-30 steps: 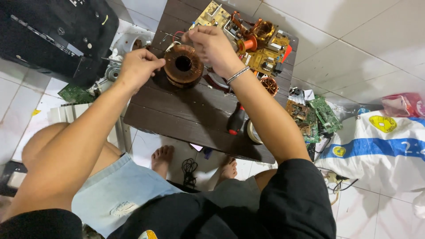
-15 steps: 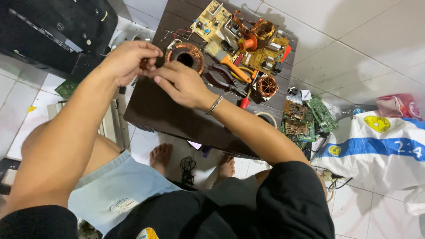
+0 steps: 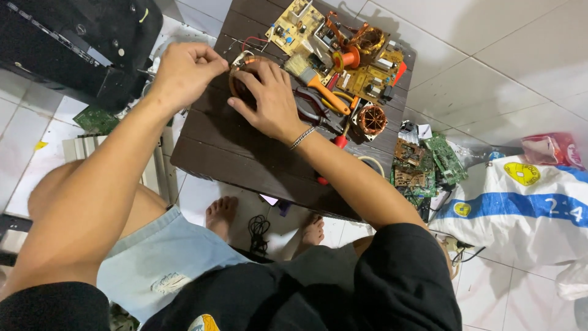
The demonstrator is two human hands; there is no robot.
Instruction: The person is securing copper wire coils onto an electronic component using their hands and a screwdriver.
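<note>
Copper wire coil (image 3: 245,83): set on the dark wooden tabletop (image 3: 245,150) in the upper centre of the frame, largely covered by the hands (only its near and left rim is seen).

Right hand (image 3: 269,101): laid over the coil, fingers curled down around its rim; a metal bracelet (image 3: 302,138) is worn at the wrist.

Left hand (image 3: 184,70): held just left of the coil, fingers pinched together at the coil's upper left edge; what is pinched cannot be made out (possibly a thin wire).

Orange-handled pliers (image 3: 324,98): lying just right of the right hand.

Yellow circuit boards (image 3: 297,27): placed at the far end of the tabletop, with an orange spool (image 3: 347,59) among them.

Second copper coil (image 3: 372,119): at the right edge of the tabletop.

Green circuit boards (image 3: 429,162): heaped on the tiled floor, right of the tabletop.

White sack with blue stripe (image 3: 527,205): on the floor at right.

Black casing (image 3: 73,40): upper left of the frame.
</note>
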